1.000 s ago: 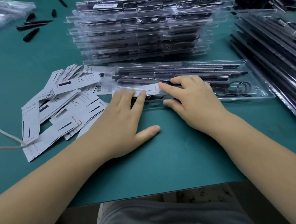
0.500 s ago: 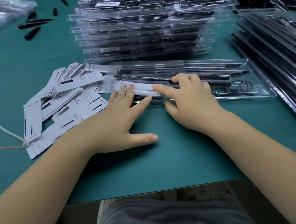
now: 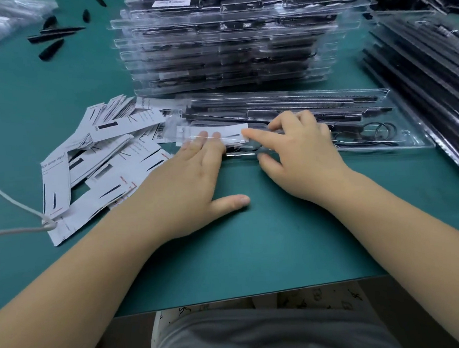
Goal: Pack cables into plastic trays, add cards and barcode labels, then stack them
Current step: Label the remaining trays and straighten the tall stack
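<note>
Tray holds black cables, white card.

Teal tabletop (perhaps a mat)

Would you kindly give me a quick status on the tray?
Both hands open: left hand, right hand pressing card onto tray. Cables inside. Nothing in the way.

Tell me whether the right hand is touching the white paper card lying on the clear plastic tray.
Touching. The head view shows the right hand's index fingertip pressed onto the right end of the white paper card, with no gap visible between them.
</note>
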Action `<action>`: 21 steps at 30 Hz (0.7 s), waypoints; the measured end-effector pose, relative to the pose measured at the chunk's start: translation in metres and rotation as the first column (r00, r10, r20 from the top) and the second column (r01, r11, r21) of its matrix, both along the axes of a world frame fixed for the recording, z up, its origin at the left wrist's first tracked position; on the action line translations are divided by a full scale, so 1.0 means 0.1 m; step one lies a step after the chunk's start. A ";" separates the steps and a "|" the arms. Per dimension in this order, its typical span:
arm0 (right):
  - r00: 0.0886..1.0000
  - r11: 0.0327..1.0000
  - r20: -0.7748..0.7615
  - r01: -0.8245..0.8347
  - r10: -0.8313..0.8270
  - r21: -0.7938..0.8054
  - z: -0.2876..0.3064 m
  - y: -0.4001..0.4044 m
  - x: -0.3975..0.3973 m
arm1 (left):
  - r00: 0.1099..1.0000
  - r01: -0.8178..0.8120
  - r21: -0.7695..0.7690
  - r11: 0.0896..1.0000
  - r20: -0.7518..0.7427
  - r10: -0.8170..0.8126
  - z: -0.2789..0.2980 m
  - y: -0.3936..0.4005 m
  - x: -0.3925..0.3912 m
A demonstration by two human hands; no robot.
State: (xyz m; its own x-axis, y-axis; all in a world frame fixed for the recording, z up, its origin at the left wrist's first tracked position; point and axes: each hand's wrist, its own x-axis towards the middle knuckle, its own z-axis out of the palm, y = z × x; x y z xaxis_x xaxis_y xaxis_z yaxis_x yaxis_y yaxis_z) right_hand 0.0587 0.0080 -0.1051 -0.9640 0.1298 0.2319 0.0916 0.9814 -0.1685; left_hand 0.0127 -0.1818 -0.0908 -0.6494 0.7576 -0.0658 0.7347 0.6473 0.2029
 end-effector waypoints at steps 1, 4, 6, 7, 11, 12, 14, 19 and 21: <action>1.000 1.000 -0.013 -0.004 0.004 -0.007 0.00 0.00 0.00 | 1.000 0.009 0.008 1.000 0.019 -0.009 0.00 -0.02 -0.02; 0.999 1.000 -0.047 -0.011 0.011 0.000 -0.04 0.00 0.03 | 0.995 0.094 -0.002 0.996 0.035 -0.094 0.00 -0.04 -0.08; 0.997 1.000 -0.074 -0.020 0.019 -0.018 -0.05 0.01 0.03 | 0.989 0.149 -0.018 0.989 0.006 -0.149 -0.03 -0.02 -0.09; 0.995 0.998 -0.098 -0.042 0.037 -0.051 -0.04 0.00 0.03 | 0.987 0.160 -0.020 0.987 -0.003 -0.160 -0.04 -0.01 -0.09; 0.980 0.988 -0.159 -0.132 0.117 -0.086 -0.04 -0.01 0.02 | 0.965 0.263 0.024 0.965 -0.009 -0.263 -0.05 -0.02 -0.14; 0.978 0.987 -0.166 -0.138 0.123 -0.079 -0.04 0.00 0.02 | 0.959 0.283 0.044 0.958 0.006 -0.283 -0.04 -0.03 -0.17; 0.975 0.986 -0.176 -0.150 0.135 -0.076 -0.04 0.02 0.01 | 0.954 0.298 0.059 0.953 0.014 -0.300 -0.02 -0.02 -0.21; 0.985 0.991 -0.124 -0.129 0.123 -0.043 -0.02 0.01 -0.02 | 0.967 0.252 0.007 0.968 -0.043 -0.252 -0.11 0.03 -0.16; 0.989 0.992 -0.084 -0.126 0.124 -0.014 0.01 0.01 -0.02 | 0.975 0.222 -0.013 0.975 -0.019 -0.222 -0.13 0.06 -0.13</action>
